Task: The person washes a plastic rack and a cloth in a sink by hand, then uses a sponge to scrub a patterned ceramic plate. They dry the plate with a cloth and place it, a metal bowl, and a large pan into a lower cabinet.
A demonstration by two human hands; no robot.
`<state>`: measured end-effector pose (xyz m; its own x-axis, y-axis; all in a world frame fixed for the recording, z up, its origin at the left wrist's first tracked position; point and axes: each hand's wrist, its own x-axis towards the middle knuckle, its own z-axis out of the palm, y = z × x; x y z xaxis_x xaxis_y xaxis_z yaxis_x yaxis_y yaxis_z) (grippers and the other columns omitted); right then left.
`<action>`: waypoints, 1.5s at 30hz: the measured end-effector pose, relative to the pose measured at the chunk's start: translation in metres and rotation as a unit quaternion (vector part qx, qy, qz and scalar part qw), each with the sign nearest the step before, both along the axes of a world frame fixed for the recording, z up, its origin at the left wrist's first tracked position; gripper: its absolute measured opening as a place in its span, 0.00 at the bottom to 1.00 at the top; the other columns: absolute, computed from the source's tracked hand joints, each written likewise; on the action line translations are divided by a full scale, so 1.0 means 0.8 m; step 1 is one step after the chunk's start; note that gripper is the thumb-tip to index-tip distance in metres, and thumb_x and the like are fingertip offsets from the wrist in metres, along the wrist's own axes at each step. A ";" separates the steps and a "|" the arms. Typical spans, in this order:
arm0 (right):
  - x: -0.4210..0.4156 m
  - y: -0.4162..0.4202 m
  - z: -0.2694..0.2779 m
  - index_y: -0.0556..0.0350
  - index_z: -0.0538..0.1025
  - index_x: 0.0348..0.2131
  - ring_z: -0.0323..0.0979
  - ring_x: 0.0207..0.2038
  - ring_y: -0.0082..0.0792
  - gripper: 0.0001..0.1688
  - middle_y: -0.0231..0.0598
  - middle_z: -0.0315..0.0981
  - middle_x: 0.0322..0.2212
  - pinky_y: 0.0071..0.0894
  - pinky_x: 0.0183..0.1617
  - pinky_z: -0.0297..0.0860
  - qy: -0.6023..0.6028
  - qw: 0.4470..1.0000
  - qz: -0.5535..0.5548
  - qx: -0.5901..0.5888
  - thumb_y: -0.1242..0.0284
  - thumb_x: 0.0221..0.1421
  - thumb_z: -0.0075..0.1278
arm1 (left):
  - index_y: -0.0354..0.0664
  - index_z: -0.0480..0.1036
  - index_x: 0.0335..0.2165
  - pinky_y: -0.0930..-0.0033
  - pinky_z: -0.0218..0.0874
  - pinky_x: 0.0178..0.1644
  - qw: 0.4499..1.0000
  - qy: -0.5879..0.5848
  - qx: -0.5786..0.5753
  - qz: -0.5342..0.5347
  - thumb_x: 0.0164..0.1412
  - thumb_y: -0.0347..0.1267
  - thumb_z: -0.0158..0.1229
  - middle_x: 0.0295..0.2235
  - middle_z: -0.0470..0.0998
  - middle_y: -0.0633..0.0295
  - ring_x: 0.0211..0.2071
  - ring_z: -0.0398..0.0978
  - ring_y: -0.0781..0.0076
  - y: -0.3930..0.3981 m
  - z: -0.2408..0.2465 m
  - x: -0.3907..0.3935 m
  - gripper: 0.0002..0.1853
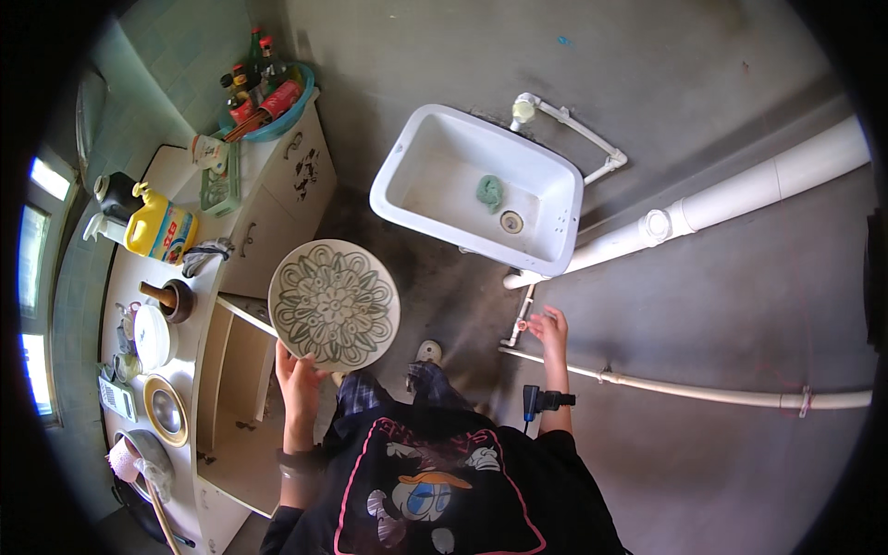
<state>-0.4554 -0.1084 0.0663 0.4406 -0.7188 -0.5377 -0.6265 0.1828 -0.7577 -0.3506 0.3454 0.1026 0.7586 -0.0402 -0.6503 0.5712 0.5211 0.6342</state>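
My left hand (300, 381) grips the lower rim of a round patterned plate (334, 305), cream with a green floral design. The plate's decorated face is turned up toward me. My right hand (550, 329) is raised on the other side with its fingers apart and nothing in them. Beyond both hands a white sink (423, 163) is mounted at the wall. Inside it a green scouring pad (490, 193) lies near the drain (512, 221).
An open cabinet compartment (239, 444) is beside my left arm. The counter (125, 274) holds a mortar (182, 301), a stack of white dishes (152, 336), a yellow detergent jug (159, 225) and a blue basin (298, 114) of bottles. White pipes (735, 187) run along the right wall.
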 end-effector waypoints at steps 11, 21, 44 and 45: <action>0.292 -0.022 0.058 0.57 0.65 0.49 0.70 0.35 0.38 0.30 0.47 0.68 0.38 0.33 0.38 0.67 0.022 0.882 0.353 -0.311 0.64 0.48 0.54 | 0.41 0.52 0.53 0.75 0.71 0.28 0.999 -0.013 -0.010 -0.050 0.50 0.21 0.44 0.39 0.72 0.57 0.34 0.75 0.70 -0.083 0.009 0.081 0.29; 0.489 0.017 0.055 0.62 0.59 0.46 0.71 0.37 0.54 0.37 0.57 0.71 0.36 0.47 0.37 0.68 0.209 0.786 0.374 -0.446 0.50 0.49 0.47 | 0.39 0.54 0.52 0.69 0.70 0.34 0.988 -0.037 -0.044 -0.141 0.53 0.21 0.44 0.41 0.71 0.55 0.38 0.73 0.66 -0.084 -0.049 0.225 0.26; 0.502 -0.045 0.016 0.57 0.62 0.36 0.72 0.19 0.52 0.25 0.49 0.72 0.16 0.45 0.20 0.68 0.096 0.666 0.536 -0.510 0.58 0.46 0.50 | 0.36 0.54 0.52 0.62 0.71 0.39 0.988 -0.029 0.017 -0.153 0.53 0.22 0.43 0.44 0.69 0.52 0.41 0.72 0.61 -0.177 -0.059 0.249 0.26; 0.502 -0.045 0.016 0.57 0.62 0.36 0.72 0.20 0.52 0.25 0.49 0.72 0.16 0.46 0.21 0.68 0.092 0.665 0.536 -0.512 0.57 0.47 0.50 | 0.36 0.54 0.52 0.62 0.71 0.38 0.989 -0.034 0.010 -0.146 0.53 0.22 0.43 0.44 0.69 0.52 0.41 0.72 0.61 -0.181 -0.059 0.245 0.26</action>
<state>-0.0539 -0.1445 0.0790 0.9894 -0.0758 -0.1239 -0.0804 -0.9962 -0.0325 -0.1543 0.2004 0.0551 0.7588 -0.2508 -0.6011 0.6509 0.3276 0.6849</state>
